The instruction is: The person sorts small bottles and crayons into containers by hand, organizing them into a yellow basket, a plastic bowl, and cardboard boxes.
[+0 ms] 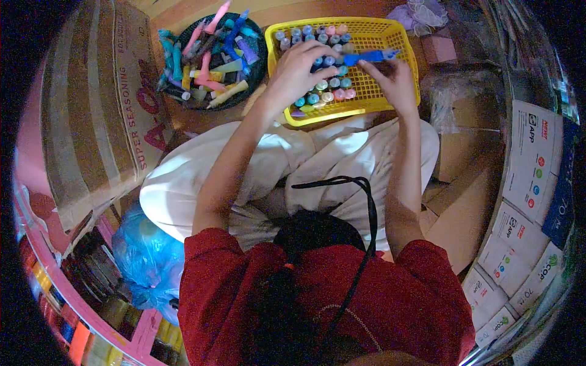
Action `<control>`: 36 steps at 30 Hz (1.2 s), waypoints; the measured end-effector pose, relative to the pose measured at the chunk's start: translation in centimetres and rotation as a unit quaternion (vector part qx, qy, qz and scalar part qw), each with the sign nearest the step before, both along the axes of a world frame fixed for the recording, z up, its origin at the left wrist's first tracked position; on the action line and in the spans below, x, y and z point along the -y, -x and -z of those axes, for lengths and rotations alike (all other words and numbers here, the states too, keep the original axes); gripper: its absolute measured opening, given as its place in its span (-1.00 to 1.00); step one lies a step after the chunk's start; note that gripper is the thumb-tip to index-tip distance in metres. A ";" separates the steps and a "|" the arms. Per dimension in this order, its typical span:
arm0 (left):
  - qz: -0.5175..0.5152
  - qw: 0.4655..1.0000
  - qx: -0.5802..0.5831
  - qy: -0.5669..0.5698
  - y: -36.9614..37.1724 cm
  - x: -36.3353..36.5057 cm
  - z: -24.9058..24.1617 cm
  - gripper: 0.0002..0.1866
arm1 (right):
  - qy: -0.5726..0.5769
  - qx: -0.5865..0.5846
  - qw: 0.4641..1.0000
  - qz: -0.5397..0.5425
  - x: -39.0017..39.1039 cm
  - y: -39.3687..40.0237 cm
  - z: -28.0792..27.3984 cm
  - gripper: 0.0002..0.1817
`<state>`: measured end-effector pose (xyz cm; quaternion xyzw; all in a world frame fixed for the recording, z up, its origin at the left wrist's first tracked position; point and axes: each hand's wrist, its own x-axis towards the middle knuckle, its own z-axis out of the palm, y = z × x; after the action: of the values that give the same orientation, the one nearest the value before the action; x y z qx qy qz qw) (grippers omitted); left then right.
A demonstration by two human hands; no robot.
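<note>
A blue tube [364,57] lies level over the yellow basket [342,116], its right end between the fingers of my right hand [395,76]. My left hand [302,66] reaches over the basket's left half, fingers bent near the tube's left end; whether they touch anything is hidden. Beneath the hands, rows of small tubes with round tops [328,96] in blue, teal, pink and cream stand upright in the basket. To the left, a dark green round basket [259,46] holds a loose pile of tubes in pink, teal, blue and yellow.
A large cardboard box [104,97] stands at the left, with a blue plastic bag [145,250] below it. White printed paper boxes [530,158] are stacked at the right. A pink box [439,49] and purple gauzy item [419,15] lie beyond the yellow basket's right side.
</note>
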<state>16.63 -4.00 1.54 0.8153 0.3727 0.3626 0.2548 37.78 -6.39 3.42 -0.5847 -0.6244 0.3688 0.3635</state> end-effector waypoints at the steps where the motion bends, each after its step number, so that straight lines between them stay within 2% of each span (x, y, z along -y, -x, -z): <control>1: -0.006 0.999 -0.031 -0.009 0.0 0.2 0.2 -0.69 | 0.014 0.050 0.999 -0.001 0.1 -0.3 0.0 -0.73; 3: -0.017 0.995 -0.094 -0.025 -0.1 0.6 0.3 -0.68 | 0.041 0.150 0.988 -0.002 0.3 -0.6 -0.5 -0.72; 6: -0.022 0.993 -0.117 -0.029 -0.2 0.7 0.7 -0.71 | 0.019 0.248 0.968 -0.007 0.0 -1.4 2.2 -0.72; 12: -0.022 0.993 -0.108 -0.039 -0.2 0.6 0.7 -0.78 | 0.044 0.261 0.963 -0.039 -0.3 -1.0 6.2 -0.73; 15: -0.020 0.996 -0.071 -0.053 -0.1 0.4 0.6 -0.83 | 0.039 0.252 0.967 -0.018 -0.8 -0.3 6.7 -0.66; 19: -0.082 0.996 0.035 0.007 0.6 -0.7 -0.2 -0.86 | 0.043 0.221 0.974 -0.035 -0.9 -0.2 6.5 -0.67; 21: -0.139 0.983 0.115 0.024 1.4 -1.1 -0.8 -0.86 | 0.016 0.219 0.975 -0.032 -0.9 -0.2 7.1 -0.68; 26: -0.220 0.932 0.277 0.075 3.1 -2.4 -0.5 -0.85 | 0.050 0.246 0.968 -0.014 -0.9 -0.2 7.2 -0.68; 32: -0.218 0.914 0.329 0.092 3.8 -3.0 0.4 -0.86 | 0.051 0.225 0.973 -0.024 -0.7 0.3 6.0 -0.66; 36: -0.227 0.925 0.298 0.071 4.6 -3.3 0.6 -0.80 | 0.088 0.260 0.962 -0.002 -0.8 0.2 6.4 -0.64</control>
<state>12.00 -0.66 0.94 0.5432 0.4790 0.6097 0.3220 37.53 -5.61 -2.94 -0.6890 -0.6635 0.2583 0.1354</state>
